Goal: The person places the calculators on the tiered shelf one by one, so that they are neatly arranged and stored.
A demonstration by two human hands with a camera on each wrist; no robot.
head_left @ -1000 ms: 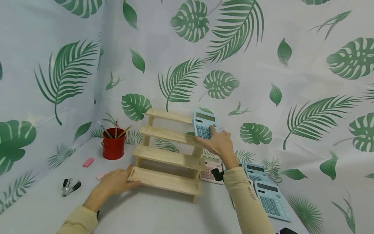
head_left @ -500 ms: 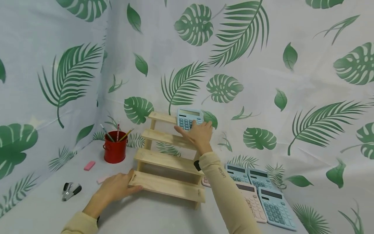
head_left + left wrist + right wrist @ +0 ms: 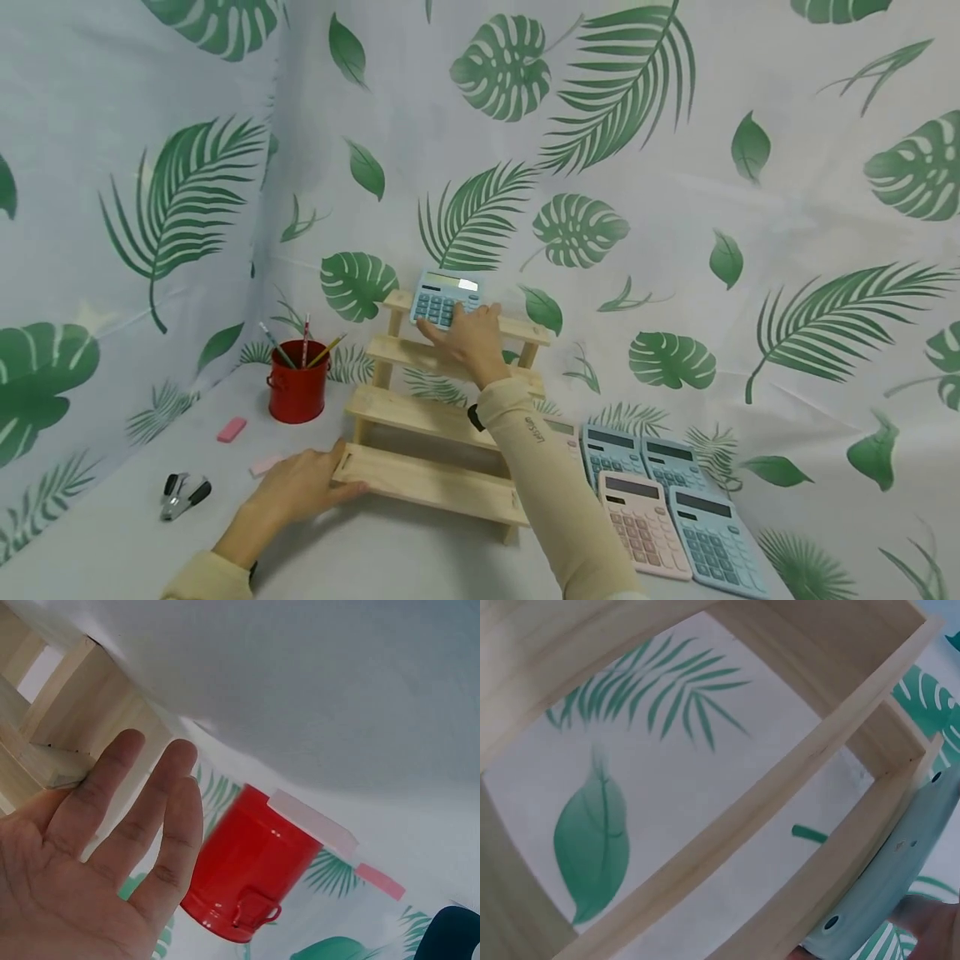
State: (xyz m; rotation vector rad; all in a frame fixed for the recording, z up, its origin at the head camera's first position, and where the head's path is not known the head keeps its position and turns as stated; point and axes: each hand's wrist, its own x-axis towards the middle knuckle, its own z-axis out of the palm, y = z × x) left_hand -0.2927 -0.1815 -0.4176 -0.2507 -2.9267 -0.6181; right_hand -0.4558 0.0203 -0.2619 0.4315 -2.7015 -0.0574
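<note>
R hand [image 3: 472, 337] grips lt-blue calc [image 3: 447, 292], darker keys [image 3: 433, 307], glare on LCD [image 3: 450, 282].

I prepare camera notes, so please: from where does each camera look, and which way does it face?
Head: on the head, facing forward and down at the wooden shelf; left hand, right hand and sleeves show.
Left wrist: on that wrist, facing the red bucket; palm and fingers show.
Right wrist: on that wrist, facing the shelf and blue calculator; a bit of hand shows.
Head and left wrist share the bucket.
</note>
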